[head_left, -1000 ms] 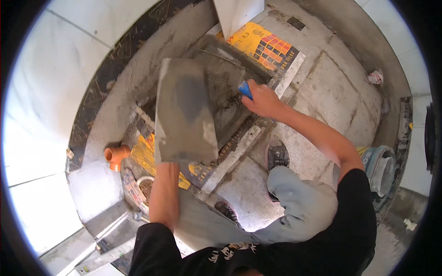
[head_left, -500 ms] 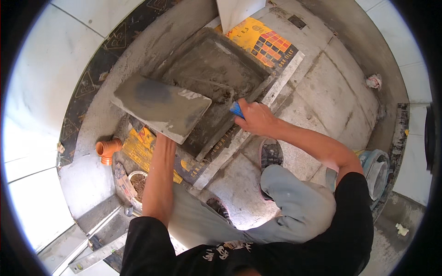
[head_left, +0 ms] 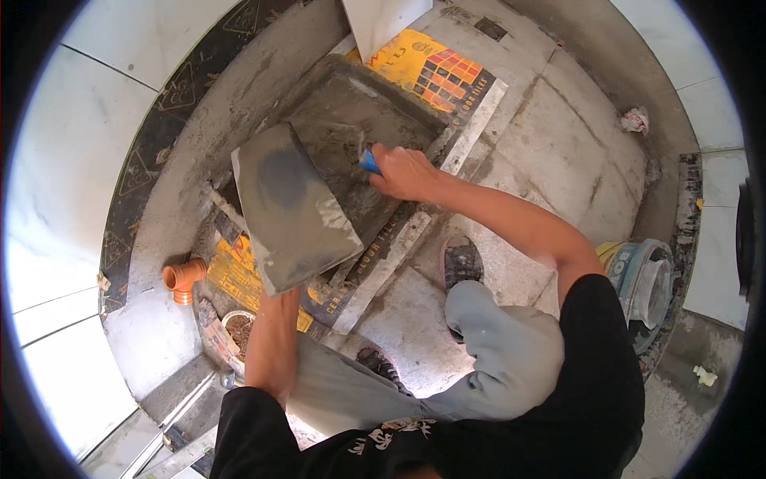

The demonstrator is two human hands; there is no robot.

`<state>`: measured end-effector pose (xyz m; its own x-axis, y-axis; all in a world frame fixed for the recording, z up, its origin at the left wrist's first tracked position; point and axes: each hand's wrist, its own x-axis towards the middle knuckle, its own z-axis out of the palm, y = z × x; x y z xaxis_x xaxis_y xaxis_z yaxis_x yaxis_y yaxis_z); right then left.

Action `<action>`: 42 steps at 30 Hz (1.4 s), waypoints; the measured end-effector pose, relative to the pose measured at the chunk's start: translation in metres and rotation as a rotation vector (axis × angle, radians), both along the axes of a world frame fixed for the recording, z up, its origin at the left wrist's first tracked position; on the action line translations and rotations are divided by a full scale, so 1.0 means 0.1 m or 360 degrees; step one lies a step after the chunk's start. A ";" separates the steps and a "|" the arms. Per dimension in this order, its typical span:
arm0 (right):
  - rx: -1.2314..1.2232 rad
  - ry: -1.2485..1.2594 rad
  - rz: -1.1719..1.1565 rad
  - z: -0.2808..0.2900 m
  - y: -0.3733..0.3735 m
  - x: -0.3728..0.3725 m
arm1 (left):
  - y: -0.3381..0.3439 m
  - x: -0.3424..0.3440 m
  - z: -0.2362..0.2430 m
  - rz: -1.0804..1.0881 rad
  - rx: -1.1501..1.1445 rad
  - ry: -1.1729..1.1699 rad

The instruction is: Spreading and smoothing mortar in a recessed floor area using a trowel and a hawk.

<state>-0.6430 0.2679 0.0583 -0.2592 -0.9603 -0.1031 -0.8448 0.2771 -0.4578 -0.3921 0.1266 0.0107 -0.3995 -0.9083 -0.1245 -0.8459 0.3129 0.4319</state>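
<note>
A rectangular tile (head_left: 307,231), its upper face smeared with grey mortar, rests on my left hand (head_left: 279,302). That hand holds it from below, so its fingers are hidden under the tile. My right hand (head_left: 403,172) is closed round the blue handle (head_left: 369,161) of a tool whose working end I cannot make out. It is over a shallow dark tray (head_left: 427,128) spread with wet grey mortar (head_left: 339,108). The tile hangs above the tray's near left part and covers some of it.
Printed yellow cardboard (head_left: 399,57) lies under the tray, with a pale straight strip (head_left: 381,271) along its near side. An orange pipe fitting (head_left: 183,278) and a round container (head_left: 238,323) stand at the left. Buckets (head_left: 642,279) sit at the right; a spirit level (head_left: 179,459) is lower left.
The tile has turned clockwise, its far left end swinging to the right and its near end coming closer to me. My right hand has moved left and slightly away with the blue-handled tool.
</note>
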 end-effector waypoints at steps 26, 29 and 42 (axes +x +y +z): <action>0.0299 -0.1042 -0.0426 0.90 0.56 0.11 | -0.32 0.06 -0.01 0.0069 -0.0937 -0.0534; -0.0043 -0.0715 -0.0014 1.15 0.61 0.38 | -0.53 0.21 -0.03 -0.0077 -0.1040 -0.0626; 0.0143 -0.0793 -0.0253 0.85 0.53 0.66 | -0.71 0.06 -0.21 -0.0159 -0.1452 -0.0896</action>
<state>-0.5769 0.3211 0.1432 -0.2996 -0.8949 -0.3308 -0.4750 0.4406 -0.7617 -0.3864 0.0555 -0.0100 -0.5740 -0.7177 0.3942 -0.8029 0.3989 -0.4429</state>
